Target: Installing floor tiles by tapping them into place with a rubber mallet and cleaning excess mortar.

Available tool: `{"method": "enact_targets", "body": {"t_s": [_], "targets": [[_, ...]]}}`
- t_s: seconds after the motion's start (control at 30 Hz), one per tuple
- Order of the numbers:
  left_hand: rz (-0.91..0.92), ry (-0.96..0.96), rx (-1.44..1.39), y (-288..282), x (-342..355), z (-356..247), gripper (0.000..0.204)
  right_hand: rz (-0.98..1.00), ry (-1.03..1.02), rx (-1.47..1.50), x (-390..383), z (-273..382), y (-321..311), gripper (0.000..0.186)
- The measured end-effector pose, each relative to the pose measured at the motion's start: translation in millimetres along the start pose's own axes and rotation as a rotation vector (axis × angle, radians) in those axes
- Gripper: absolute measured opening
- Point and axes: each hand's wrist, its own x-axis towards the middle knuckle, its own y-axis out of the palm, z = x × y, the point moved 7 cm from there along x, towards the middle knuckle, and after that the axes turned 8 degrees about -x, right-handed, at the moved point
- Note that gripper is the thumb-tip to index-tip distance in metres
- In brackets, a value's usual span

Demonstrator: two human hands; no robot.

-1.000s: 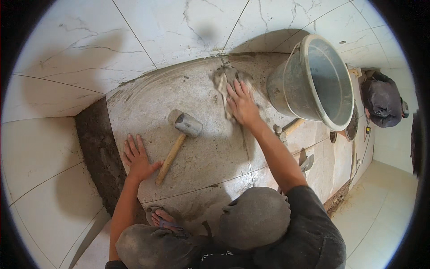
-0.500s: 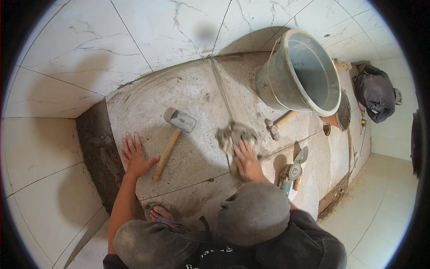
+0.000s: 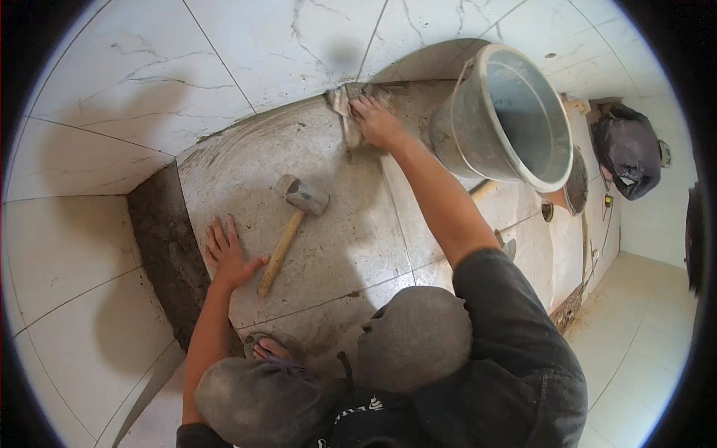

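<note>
My left hand point(image 3: 230, 257) lies flat with fingers spread on a dusty floor tile point(image 3: 321, 261), near its left edge. Just right of it rests a mallet point(image 3: 284, 243) with a wooden handle and a grey cylindrical head. At the foot of the far wall, my right hand point(image 3: 376, 121) presses a dirty grey rag point(image 3: 338, 103) onto the joint between two floor tiles. Some of the rag is hidden under the fingers. Beneath my outstretched right forearm, the wooden handle of a hammer point(image 3: 485, 189) shows; its head is covered.
A large grey bucket point(image 3: 455, 138) stands tilted-looking right of my forearm. A strip of dark mortar point(image 3: 168, 246) borders the tiles at left. Farther right are a round floor hole point(image 3: 547, 212), a dark bag point(image 3: 627, 153) and a yellow-and-black tool point(image 3: 609, 201). Marbled tiles point(image 3: 299, 45) cover the wall.
My right hand has slid the rag away from me along the joint to the wall. My right arm now covers the hammer head and most of the angle grinder. My left hand stays put.
</note>
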Motion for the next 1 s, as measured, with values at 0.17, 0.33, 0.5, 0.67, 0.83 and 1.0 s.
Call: {"method": "enact_targets", "body": {"t_s": [0.17, 0.33, 0.5, 0.67, 0.83, 1.0], "targets": [[-0.05, 0.047, 0.013, 2.6, 6.1, -6.0, 0.134, -0.031, -0.004, -0.011, -61.0, 7.3, 5.7, 0.056], [-0.121, 0.045, 0.058, -4.6, -4.2, 22.4, 0.133, 0.064, 0.066, 0.134, -300.0, 70.9, 17.7, 0.066], [-0.152, 0.102, 0.035, 8.3, 2.2, 11.8, 0.134, 0.139, 0.202, 0.039, -347.4, 69.9, 18.1, 0.062], [-0.066, 0.023, 0.028, 3.8, -4.0, 2.0, 0.135, -0.016, 0.073, -0.056, -162.0, 34.8, 8.9, 0.054], [-0.058, 0.034, 0.012, 4.8, 1.1, 3.3, 0.134, 0.022, 0.017, -0.008, -11.8, 1.0, 9.6, 0.06], [-0.027, 0.021, -0.004, -1.6, 2.3, -8.9, 0.132, -0.049, -0.051, -0.11, -73.7, 5.9, 11.1, 0.068]]}}
